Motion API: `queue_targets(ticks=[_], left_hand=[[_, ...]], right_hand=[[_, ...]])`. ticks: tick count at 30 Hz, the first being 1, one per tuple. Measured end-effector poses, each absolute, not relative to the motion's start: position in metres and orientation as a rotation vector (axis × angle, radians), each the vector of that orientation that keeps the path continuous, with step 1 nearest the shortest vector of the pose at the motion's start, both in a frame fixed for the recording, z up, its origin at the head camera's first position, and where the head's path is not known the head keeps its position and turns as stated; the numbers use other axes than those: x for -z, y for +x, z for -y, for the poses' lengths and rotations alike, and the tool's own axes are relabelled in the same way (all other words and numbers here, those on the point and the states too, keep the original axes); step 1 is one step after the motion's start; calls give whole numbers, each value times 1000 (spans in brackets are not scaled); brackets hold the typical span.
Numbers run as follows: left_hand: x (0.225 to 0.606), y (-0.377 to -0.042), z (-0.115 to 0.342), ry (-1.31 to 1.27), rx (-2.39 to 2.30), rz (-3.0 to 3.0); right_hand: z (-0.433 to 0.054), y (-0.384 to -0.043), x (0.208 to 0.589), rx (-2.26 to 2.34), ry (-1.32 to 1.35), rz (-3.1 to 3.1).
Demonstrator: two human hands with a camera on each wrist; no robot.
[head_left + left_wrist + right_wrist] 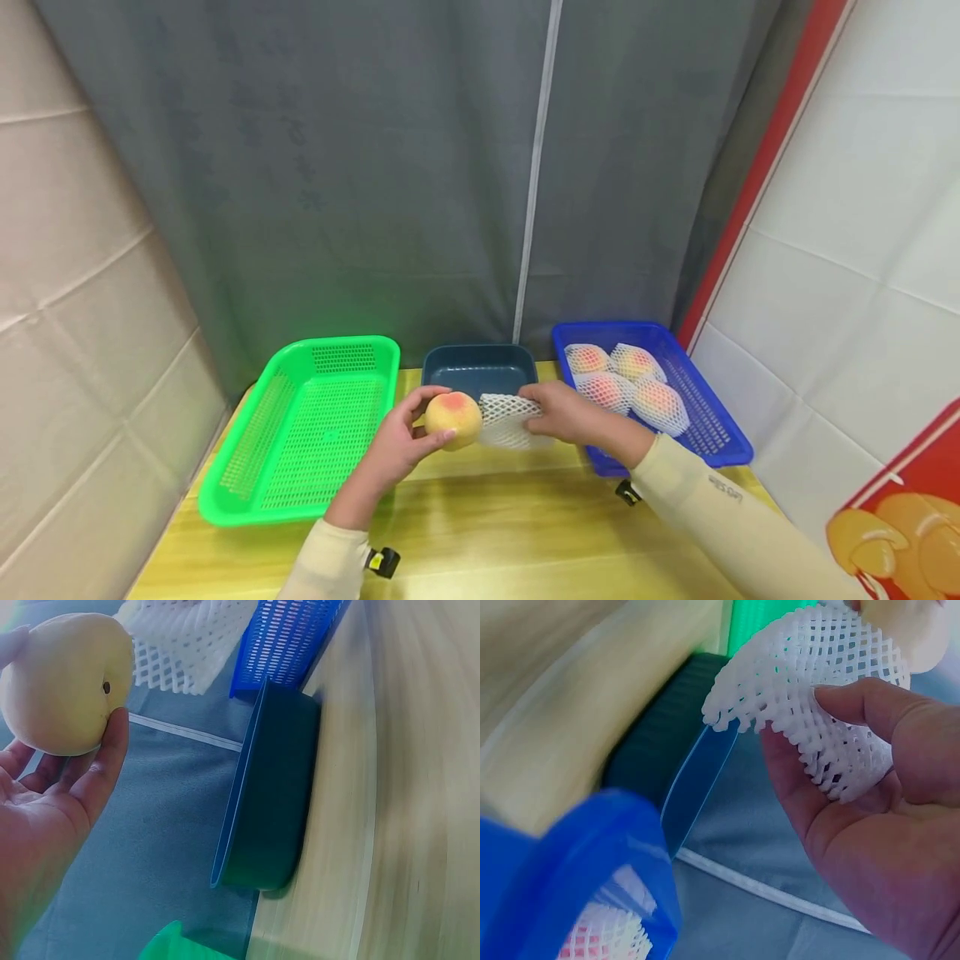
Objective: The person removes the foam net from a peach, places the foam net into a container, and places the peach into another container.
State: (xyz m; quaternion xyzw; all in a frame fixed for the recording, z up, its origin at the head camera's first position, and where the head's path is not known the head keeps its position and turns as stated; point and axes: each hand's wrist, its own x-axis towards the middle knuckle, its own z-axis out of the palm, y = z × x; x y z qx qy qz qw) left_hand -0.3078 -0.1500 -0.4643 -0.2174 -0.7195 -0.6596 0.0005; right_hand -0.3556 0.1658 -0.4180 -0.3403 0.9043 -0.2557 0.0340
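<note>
My left hand (401, 437) grips a bare yellow peach (455, 419) with a pink blush, fingers and thumb around its sides. In the left wrist view the peach (66, 686) shows its small dark stem hollow. My right hand (566, 412) pinches a white foam net sleeve (510, 408) between thumb and fingers, just right of the peach. The right wrist view shows the net (802, 671) hanging loose and hollow, its far end close to the peach. Both hands are above the table, in front of a dark blue-green tray (480, 357).
To the left stands a green basket (330, 435) with nothing in it. A blue basket (708, 417) at the right holds several peaches (600, 390) in white foam nets. Behind the wooden table (480, 525) hangs a grey curtain (337, 183).
</note>
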Motion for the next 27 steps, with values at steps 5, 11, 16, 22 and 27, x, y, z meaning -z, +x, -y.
queue_targets(ticks=[5, 11, 16, 22, 27], left_hand=[[465, -307, 150, -681, 2060, 2252], [466, -306, 150, -686, 2028, 2248], [466, -306, 150, -664, 2018, 2261], [466, -306, 151, -649, 2021, 2268], [467, -305, 153, -648, 1999, 2271]], right_hand=[[-169, -366, 412, 792, -1006, -2792], [-170, -384, 404, 802, -935, -2776], [-164, -401, 397, 805, -935, -2806], [-150, -424, 396, 646, -910, -2914], [-138, -444, 401, 446, -937, -3012]])
